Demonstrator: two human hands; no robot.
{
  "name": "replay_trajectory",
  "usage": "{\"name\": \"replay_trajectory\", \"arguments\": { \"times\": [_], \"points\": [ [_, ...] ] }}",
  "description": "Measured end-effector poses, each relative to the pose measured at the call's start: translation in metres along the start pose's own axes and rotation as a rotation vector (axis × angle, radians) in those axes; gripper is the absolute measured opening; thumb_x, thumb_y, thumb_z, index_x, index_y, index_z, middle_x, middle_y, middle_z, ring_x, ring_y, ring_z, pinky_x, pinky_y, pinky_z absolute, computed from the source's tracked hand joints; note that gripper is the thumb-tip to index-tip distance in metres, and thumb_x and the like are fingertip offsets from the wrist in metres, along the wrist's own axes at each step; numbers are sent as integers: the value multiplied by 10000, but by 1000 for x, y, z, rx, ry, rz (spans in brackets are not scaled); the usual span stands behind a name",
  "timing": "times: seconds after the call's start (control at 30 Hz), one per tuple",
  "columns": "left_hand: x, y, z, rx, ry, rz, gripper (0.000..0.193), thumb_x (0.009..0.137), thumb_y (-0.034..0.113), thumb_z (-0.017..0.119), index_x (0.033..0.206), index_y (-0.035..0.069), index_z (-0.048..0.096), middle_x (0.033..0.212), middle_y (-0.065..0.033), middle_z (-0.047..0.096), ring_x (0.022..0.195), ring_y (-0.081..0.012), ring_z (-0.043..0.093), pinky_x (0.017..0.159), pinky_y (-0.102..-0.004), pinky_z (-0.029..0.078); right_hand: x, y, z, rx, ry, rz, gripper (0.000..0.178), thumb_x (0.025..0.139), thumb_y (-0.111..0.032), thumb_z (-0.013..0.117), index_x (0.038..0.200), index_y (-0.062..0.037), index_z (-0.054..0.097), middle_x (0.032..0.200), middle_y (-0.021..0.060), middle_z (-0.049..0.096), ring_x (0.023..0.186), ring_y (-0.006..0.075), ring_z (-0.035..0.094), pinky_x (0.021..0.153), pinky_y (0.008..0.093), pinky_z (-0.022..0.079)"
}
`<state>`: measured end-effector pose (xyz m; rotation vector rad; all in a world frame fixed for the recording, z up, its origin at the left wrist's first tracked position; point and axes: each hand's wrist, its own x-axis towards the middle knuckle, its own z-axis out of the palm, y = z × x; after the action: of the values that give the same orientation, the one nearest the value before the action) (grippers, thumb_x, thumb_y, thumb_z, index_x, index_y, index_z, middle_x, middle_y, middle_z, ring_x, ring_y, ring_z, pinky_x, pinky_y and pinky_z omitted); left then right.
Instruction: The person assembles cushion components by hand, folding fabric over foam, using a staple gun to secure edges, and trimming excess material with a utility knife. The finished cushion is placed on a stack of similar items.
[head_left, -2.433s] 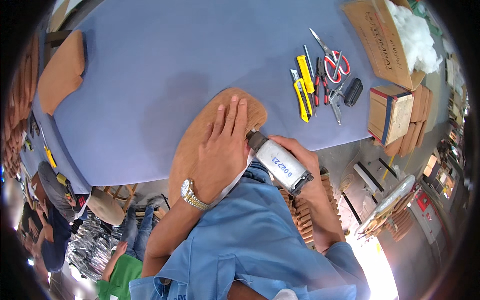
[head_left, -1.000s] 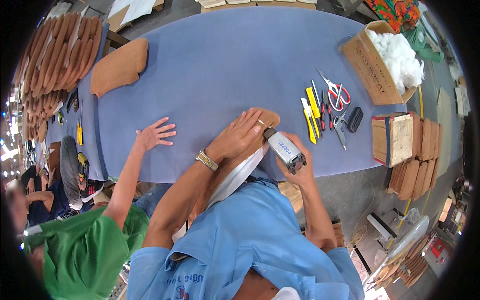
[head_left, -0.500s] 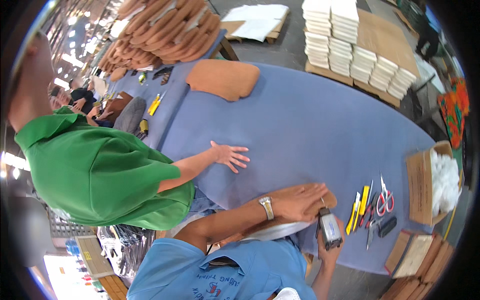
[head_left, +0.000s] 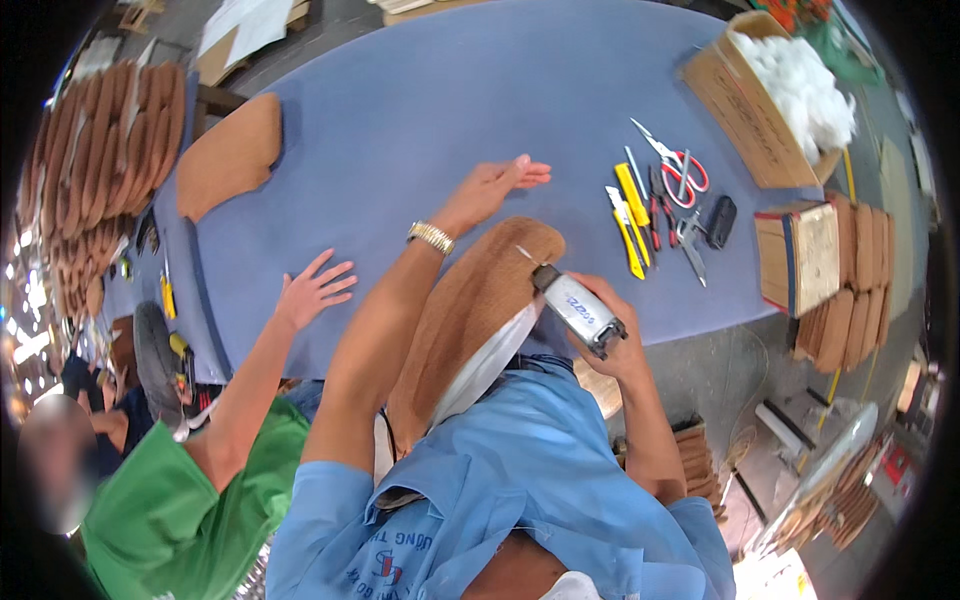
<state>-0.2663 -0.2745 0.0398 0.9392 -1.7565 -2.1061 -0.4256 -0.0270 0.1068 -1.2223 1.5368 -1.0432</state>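
Observation:
A silver staple gun (head_left: 580,310) with a black nose is held in my right hand (head_left: 620,345), fingers wrapped round it. The thin tip of its nose lies over the near-table end of a brown fabric-covered pad (head_left: 470,285). White cloth (head_left: 490,365) hangs along the pad's lower side, against my blue shirt. My left hand (head_left: 495,190) is off the pad, over the blue table, with its fingers stretched out and nothing in it.
On the blue table (head_left: 450,100), cutters (head_left: 628,232), pliers and red-handled scissors (head_left: 678,170) lie right. A carton of white stuffing (head_left: 745,110) stands beyond. Another brown pad (head_left: 235,155) lies left. A co-worker in green (head_left: 200,500) rests a hand (head_left: 315,290) on the table.
My left hand has lifted off the brown pad and moved forward over the table. The staple gun stays in my right hand at the pad's end. The view has turned right and down.

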Motion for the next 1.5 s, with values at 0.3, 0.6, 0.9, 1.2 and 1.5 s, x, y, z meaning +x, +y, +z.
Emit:
{"name": "replay_trajectory", "arguments": {
  "times": [0.3,0.6,0.9,1.2,1.5],
  "points": [
    [26,-24,56,18,-213,1,754,1106,622,301,1292,35,737,1110,-174,769,1080,-256,702,1022,-398,510,-6,-3,15,10,71,22,679,720,-136,787,1374,-42,633,1270,145,705,1139,280,711,983,354,531],
    [-3,10,53,13,-341,-51,740,1131,557,273,1224,12,764,739,-97,717,603,-125,555,599,-314,471,-8,-6,20,-14,89,74,657,744,-171,797,1367,-35,636,1271,154,707,1145,311,707,990,367,533],
    [-10,11,53,88,-395,8,569,1129,474,439,1271,15,744,622,-23,612,584,-86,552,592,-283,470,-9,-16,20,2,91,11,686,731,-159,811,1379,-24,630,1197,158,706,1061,323,695,926,388,537],
    [-13,19,57,137,-345,-61,450,1056,289,654,1456,82,635,664,51,553,604,-44,488,565,-236,424,-27,-25,15,87,209,20,727,712,-164,823,1398,-26,626,1230,174,707,1068,348,700,931,396,541],
    [-12,13,59,70,-238,0,482,1062,275,631,1498,73,585,593,42,541,547,-34,456,524,-240,403,-19,-13,33,101,305,-41,632,771,-120,801,1372,-13,636,1236,178,716,1108,342,713,958,402,549]
  ]
}}
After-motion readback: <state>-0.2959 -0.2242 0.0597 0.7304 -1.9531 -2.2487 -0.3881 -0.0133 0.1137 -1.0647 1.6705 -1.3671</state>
